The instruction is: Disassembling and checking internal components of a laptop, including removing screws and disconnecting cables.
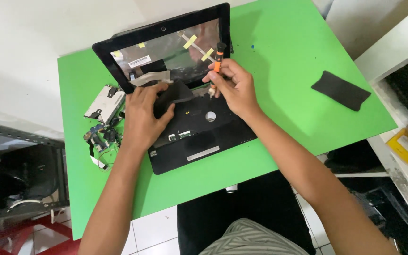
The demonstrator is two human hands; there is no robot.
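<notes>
A small black laptop (pixel 199 141) lies open and partly taken apart on the green table (pixel 289 61). Its lid (pixel 166 47) has no screen panel, only bare backing with yellow tape strips. My left hand (pixel 142 115) presses on the laptop's base and holds up a black flexible sheet (pixel 175 93). My right hand (pixel 234 87) grips an orange and black screwdriver (pixel 218 56), held upright with its tip down near the hinge area at the back of the base.
A silver drive (pixel 104 101) and a heap of small parts and cables (pixel 101 139) lie left of the laptop. A black pad (pixel 341 89) rests at the table's right. White shelving (pixel 402 141) stands to the right, a dark rack (pixel 20 174) to the left.
</notes>
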